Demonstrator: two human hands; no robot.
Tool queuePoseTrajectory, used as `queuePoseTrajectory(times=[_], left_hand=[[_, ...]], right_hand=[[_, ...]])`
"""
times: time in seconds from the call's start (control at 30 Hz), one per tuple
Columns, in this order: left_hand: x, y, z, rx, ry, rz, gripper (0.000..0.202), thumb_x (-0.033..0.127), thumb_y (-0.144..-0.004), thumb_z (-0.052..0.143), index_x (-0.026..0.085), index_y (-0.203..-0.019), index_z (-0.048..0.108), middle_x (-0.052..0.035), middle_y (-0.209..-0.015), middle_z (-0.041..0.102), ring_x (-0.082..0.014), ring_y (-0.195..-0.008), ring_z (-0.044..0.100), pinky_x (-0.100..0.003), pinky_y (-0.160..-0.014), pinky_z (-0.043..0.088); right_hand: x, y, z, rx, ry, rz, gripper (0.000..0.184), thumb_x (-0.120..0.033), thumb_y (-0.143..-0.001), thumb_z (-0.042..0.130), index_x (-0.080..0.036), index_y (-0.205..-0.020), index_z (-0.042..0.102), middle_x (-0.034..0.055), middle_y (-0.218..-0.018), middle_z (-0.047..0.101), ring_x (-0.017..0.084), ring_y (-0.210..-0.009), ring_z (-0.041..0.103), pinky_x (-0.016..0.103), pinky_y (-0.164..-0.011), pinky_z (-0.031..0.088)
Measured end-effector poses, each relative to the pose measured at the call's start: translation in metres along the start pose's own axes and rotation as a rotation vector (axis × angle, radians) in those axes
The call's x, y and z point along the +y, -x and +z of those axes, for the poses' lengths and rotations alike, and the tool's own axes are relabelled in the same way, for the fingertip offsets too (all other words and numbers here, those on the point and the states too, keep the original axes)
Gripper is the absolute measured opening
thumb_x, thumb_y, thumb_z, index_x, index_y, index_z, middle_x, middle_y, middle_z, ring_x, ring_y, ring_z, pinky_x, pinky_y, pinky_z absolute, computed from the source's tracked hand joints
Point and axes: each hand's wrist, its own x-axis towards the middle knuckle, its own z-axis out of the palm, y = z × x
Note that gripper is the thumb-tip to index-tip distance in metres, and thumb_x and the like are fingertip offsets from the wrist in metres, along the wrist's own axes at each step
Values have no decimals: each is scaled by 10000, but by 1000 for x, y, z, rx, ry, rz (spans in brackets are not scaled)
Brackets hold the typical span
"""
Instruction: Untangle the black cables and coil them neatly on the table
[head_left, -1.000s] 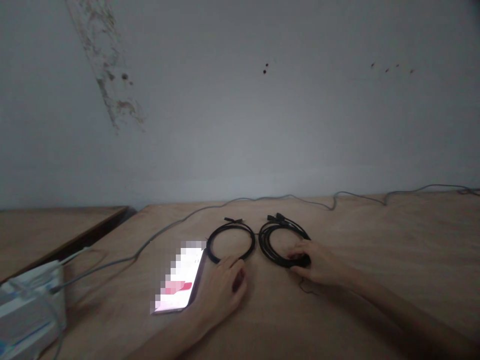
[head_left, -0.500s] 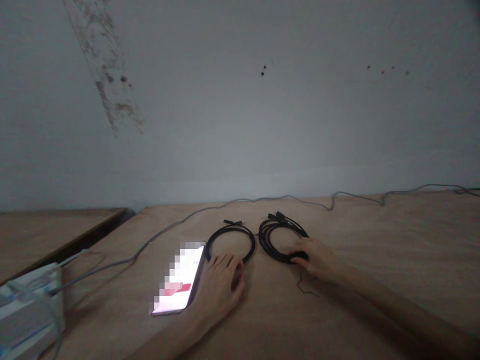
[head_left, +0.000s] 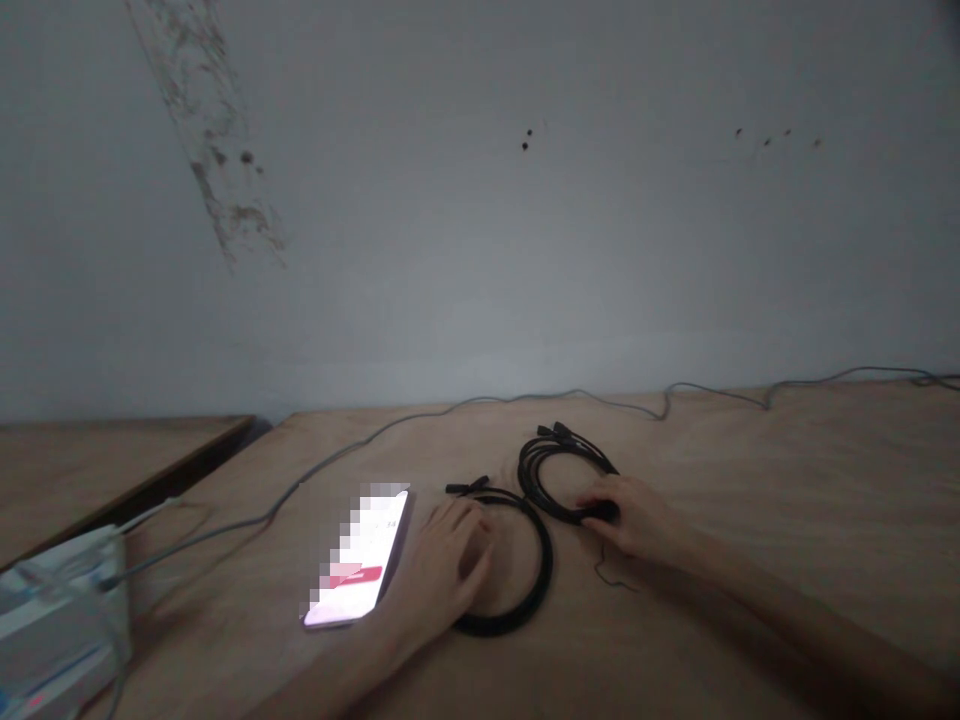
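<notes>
Two black coiled cables lie on the wooden table (head_left: 750,480). The left coil (head_left: 544,565) sits close to me, its plug ends pointing back left. My left hand (head_left: 448,562) lies over its left side with the fingers curled onto the cable. The right coil (head_left: 556,462) lies farther back, plugs at its far rim. My right hand (head_left: 636,520) rests at that coil's near rim, fingers closed on the strands there. A lit phone (head_left: 358,562) lies flat just left of my left hand.
A thin grey cable (head_left: 480,402) runs along the table's back edge by the white wall. A white box (head_left: 52,620) with wires stands at the near left corner. A second wooden table (head_left: 112,455) is at the left, across a gap.
The left coil has slid toward me and to the right with my left hand on it. My right hand and the right coil have stayed put.
</notes>
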Motion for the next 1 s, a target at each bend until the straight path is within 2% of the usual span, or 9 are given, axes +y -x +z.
queuePoseTrajectory(times=[0.03,0.13,0.33,0.47,0.63,0.73,0.83,0.9,1.0], left_hand=[[-3,-1,1,-13,-45,-12,196,274,-946,529,203,-1085,647,-136,-1348,628,-338,-1234,565,-550,-1060,436],[-9,-1,5,-44,-131,-40,343,295,-902,605,194,-1228,637,-156,-1527,504,-377,-1403,441,-605,-1148,353],[-4,1,3,-150,-203,-73,486,396,-869,669,178,-1302,635,-203,-1605,407,-438,-1489,334,-689,-1185,243],[3,7,2,-163,-183,-30,582,473,-834,711,204,-1342,623,-204,-1601,416,-455,-1504,301,-717,-1183,208],[8,10,0,-150,-131,9,649,556,-775,758,184,-1296,655,-211,-1438,594,-469,-1419,426,-694,-1160,292],[8,5,-5,-50,-112,-9,511,541,-848,698,195,-1223,683,-169,-1297,682,-421,-1269,566,-669,-1153,308],[6,-1,-8,-10,-65,-29,312,463,-935,603,207,-1085,700,-116,-1132,717,-331,-1083,643,-573,-1057,440],[2,-3,-7,-1,-40,-36,300,419,-957,572,212,-1144,684,-120,-1195,695,-324,-1124,628,-532,-1022,476],[-8,-1,0,-44,-33,-23,433,381,-945,596,222,-1348,606,-134,-1419,604,-349,-1317,536,-557,-1119,412]], right_hand=[[0,1,0,0,3,-8,281,-209,-839,651,-229,-1089,779,84,-1110,764,294,-1051,674,437,-956,520],[2,3,-2,20,0,-50,327,-151,-801,613,-211,-1087,760,92,-1115,743,277,-1073,660,452,-994,504],[-4,9,-13,49,-3,-109,360,-58,-761,530,-197,-1039,711,90,-1097,704,251,-1059,643,403,-952,509],[-6,13,-12,33,22,-54,318,-99,-837,518,-202,-1074,703,85,-1064,711,250,-1016,654,401,-922,516],[-7,17,-5,30,50,-29,321,-96,-860,491,-204,-1074,706,86,-1090,715,250,-1030,663,399,-925,521],[-5,19,-2,52,53,-26,377,-72,-833,473,-209,-1089,713,94,-1139,723,265,-1089,662,425,-969,517],[1,22,2,90,6,-10,425,-62,-816,454,-217,-1111,718,87,-1164,735,267,-1119,663,450,-1007,508],[6,23,4,103,-38,7,453,-61,-816,441,-221,-1139,714,79,-1173,741,259,-1113,670,455,-1007,512],[14,24,5,105,-88,9,477,-63,-821,431,-226,-1171,711,73,-1187,742,252,-1126,670,459,-1018,508]])
